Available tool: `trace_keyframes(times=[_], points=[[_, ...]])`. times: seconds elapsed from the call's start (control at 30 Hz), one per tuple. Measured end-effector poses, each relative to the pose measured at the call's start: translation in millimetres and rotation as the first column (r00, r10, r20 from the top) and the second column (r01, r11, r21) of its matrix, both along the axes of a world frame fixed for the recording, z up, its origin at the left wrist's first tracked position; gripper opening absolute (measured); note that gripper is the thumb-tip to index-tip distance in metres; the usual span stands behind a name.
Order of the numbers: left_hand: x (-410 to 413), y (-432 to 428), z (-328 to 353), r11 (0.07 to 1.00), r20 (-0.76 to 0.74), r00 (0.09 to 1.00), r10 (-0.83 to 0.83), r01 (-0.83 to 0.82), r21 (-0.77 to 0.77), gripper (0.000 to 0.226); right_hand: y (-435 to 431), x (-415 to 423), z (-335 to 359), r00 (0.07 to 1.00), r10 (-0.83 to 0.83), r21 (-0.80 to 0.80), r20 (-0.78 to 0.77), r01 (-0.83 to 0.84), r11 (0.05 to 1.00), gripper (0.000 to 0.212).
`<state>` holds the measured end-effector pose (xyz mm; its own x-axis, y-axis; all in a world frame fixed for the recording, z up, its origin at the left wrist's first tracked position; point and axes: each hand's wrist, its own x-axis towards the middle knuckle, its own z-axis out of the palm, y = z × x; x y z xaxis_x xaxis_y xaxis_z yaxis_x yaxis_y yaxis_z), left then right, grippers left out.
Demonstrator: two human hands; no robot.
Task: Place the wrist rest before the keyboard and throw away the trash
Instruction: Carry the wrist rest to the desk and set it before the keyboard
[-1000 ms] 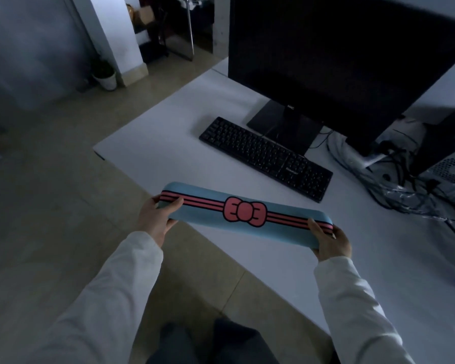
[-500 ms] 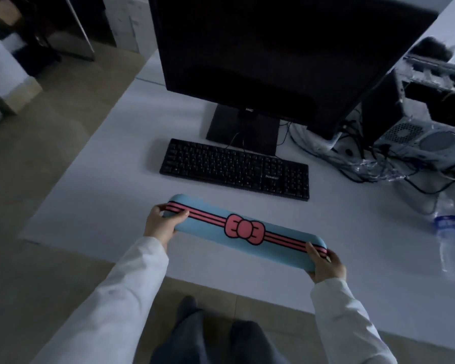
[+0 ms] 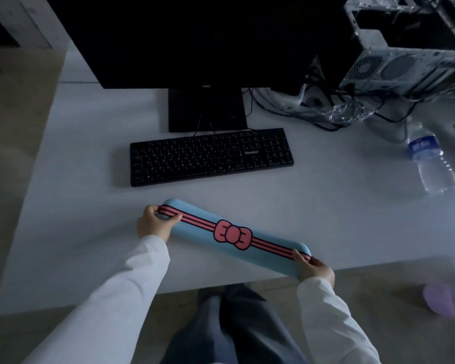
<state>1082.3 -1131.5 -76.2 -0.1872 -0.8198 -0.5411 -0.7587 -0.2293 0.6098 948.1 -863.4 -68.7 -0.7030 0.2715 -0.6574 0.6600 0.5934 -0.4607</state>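
On the white surface (image 3: 90,179), a dark monitor (image 3: 195,40) stands behind a black keyboard (image 3: 210,156). In front of the keyboard, well apart from it, the blue wrist rest (image 3: 234,237) lies slanted. The left hand (image 3: 153,224) clasps its far end, the right hand (image 3: 313,269) its near end, each grip pinching the pad. A plastic bottle (image 3: 431,161) lies to the right.

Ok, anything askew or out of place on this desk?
Yes. The blue bow-print wrist rest, gripped at its ends by the left hand and right hand, sits slanted to the black keyboard. A clear plastic water bottle lies on its side at right.
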Motion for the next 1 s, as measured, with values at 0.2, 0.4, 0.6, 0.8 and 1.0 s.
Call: trace_keyframes(times=[0.2, 0.4, 0.6, 0.8, 1.0], points=[[-7, -8, -1, 0.994, 0.183, 0.981, -0.068, 0.082, -0.072, 0.059, 2, 3, -3, 0.999, 0.046, 0.094, 0.022, -0.048, 0.994, 0.045], [-6, -18, -4, 0.997, 0.16, 0.987, 0.008, 0.004, -0.073, 0.068, 3, 3, -4, 0.998, -0.056, 0.096, -0.014, 0.057, 0.994, 0.065], [-2, -18, -11, 0.993, 0.146, 0.982, -0.116, 0.114, 0.024, 0.063, -9, 8, -6, 0.994, -0.113, 0.06, -0.004, 0.113, 0.992, 0.064], [-9, -15, -10, 0.987, 0.14, 0.979, -0.151, 0.143, 0.068, 0.054, -4, 5, -30, 0.996, -0.041, 0.024, 0.084, 0.039, 0.999, 0.057], [3, -7, -6, 0.999, -0.031, 1.0, 0.005, -0.003, 0.054, 0.055, -10, -19, -14, 0.993, 0.035, -0.042, -0.112, -0.04, 0.998, 0.029]])
